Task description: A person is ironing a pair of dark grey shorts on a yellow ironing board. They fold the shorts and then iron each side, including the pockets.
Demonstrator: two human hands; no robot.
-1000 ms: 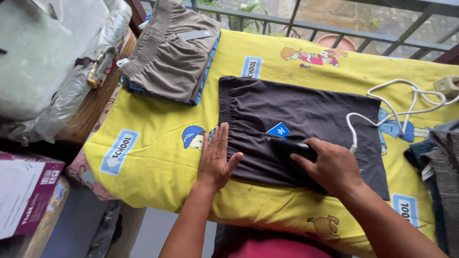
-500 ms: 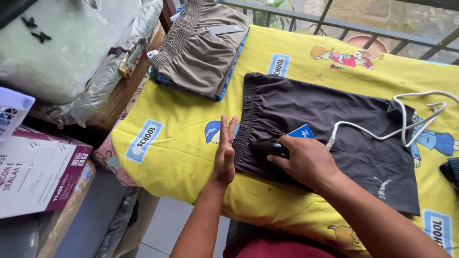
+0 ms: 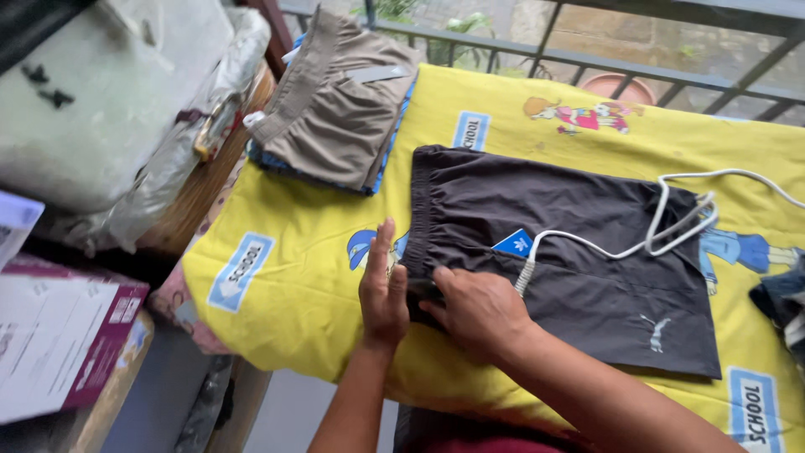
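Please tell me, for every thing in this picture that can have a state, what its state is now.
dark shorts: spread flat on the yellow cloth
iron: mostly hidden under the right hand, at the shorts' waistband
white cord: looped loosely across the shorts
left hand: flat, fingers straight, at the waistband edge
brown garment: folded, on a stack
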